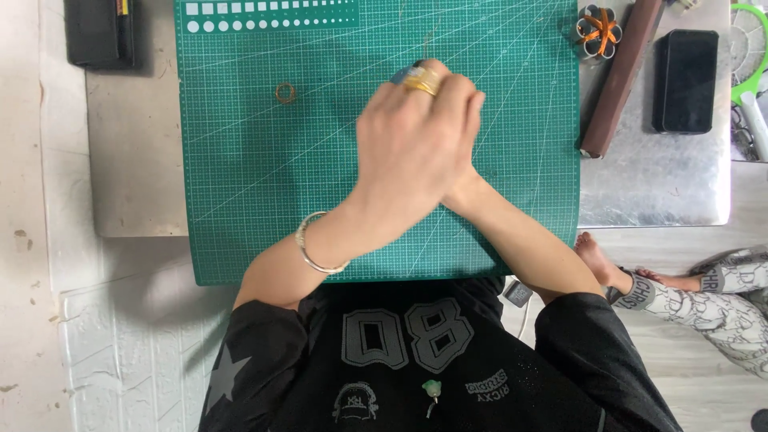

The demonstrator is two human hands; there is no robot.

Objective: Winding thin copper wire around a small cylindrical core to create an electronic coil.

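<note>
Left hand [412, 152] covers the right hand [462, 182] and a blue-yellow object [416, 78].

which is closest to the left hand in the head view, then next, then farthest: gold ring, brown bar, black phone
From the left hand:
1. Gold ring, on the green mat, to its left.
2. Brown bar, off the mat's right edge.
3. Black phone, farther right, beyond the bar.

My left hand [412, 152] covered nearly all of my right hand [468, 108], and of the small gold-and-blue thing [418, 78] they gripped I saw only a tip. The black case [100, 32] at the worktop's far left corner was cropped.
</note>
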